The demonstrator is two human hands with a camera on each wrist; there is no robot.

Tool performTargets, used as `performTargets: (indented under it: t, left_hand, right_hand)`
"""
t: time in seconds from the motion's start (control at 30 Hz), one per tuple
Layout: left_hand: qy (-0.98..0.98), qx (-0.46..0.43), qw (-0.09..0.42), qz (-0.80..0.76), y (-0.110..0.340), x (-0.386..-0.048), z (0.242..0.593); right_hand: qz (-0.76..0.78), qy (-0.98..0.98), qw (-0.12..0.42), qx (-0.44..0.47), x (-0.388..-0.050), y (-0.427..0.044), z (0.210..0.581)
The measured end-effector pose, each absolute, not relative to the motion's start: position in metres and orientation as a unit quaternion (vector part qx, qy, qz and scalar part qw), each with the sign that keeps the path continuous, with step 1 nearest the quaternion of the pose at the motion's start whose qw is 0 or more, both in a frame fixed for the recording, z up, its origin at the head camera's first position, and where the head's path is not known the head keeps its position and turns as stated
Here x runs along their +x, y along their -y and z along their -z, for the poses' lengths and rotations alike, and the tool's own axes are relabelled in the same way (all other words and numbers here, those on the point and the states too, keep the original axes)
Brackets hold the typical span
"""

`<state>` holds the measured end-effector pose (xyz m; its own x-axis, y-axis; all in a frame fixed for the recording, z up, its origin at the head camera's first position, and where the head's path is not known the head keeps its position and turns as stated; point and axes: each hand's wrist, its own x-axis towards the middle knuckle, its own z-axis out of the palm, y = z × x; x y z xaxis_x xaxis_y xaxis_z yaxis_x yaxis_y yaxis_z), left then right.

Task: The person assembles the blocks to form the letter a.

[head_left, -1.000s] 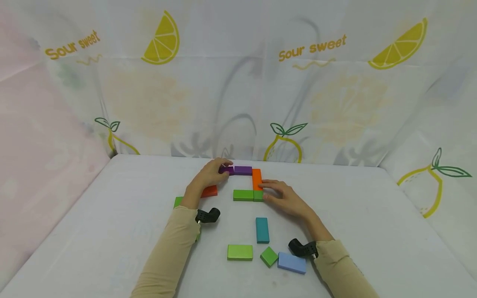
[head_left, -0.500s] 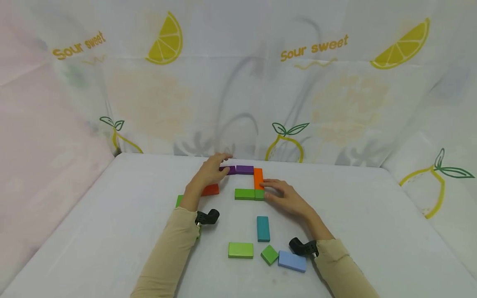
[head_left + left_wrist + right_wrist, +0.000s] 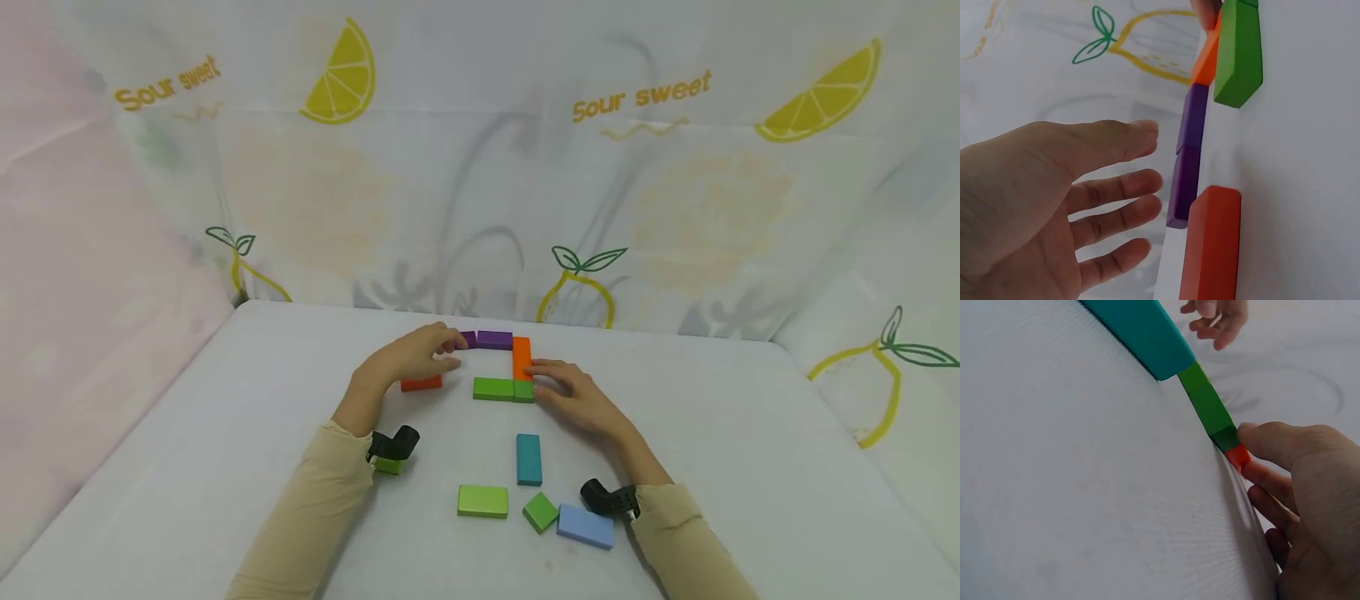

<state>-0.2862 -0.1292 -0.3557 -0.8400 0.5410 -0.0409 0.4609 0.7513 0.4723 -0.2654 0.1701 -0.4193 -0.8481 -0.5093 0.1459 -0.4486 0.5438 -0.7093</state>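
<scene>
Two purple blocks, one (image 3: 495, 340) fully seen and a darker one (image 3: 470, 339) partly behind fingers, lie end to end at the table's far side. My left hand (image 3: 408, 354) hovers beside the darker one; the left wrist view shows its fingers loosely extended, holding nothing, above a red block (image 3: 1211, 244). An orange block (image 3: 521, 354) runs from the purple row towards a small green block (image 3: 523, 392), which adjoins a longer green block (image 3: 492, 389). My right hand (image 3: 581, 404) rests at their right side, fingertips touching the orange block and thumb by the small green one.
Nearer on the white table (image 3: 675, 458) lie a teal block (image 3: 528, 460), a lime-green block (image 3: 482, 502), a tilted green square (image 3: 540, 512) and a light blue block (image 3: 585, 527). Another green block (image 3: 388, 467) is partly under the left wrist. A printed curtain (image 3: 450, 167) stands behind.
My left hand has come off the darker purple block and drawn back to the left. The right hand stays at the orange and green blocks. The head view has shifted slightly.
</scene>
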Motion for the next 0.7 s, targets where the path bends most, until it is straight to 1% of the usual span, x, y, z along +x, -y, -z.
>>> performTargets:
  t: [0.23,0.4,0.67,0.7]
  left_hand:
    - [-0.932,0.264,0.139,-0.205,0.154,-0.278,0.353]
    - [-0.929,0.255,0.174,-0.204,0.16,-0.278,0.354]
    - [-0.933,0.246,0.173,-0.2,0.158,-0.277,0.357]
    - [-0.933,0.244,0.172,-0.2,0.157,-0.277,0.357]
  right_hand:
    - [0.397,-0.874,0.039,-0.276,-0.265,-0.17,0.421]
    - [0.394,-0.876,0.042,-0.275,-0.266,-0.169,0.421]
    - [0.392,-0.88,0.053,-0.264,-0.261,-0.169,0.416]
    - [0.389,-0.881,0.052,-0.264,-0.264,-0.171,0.42]
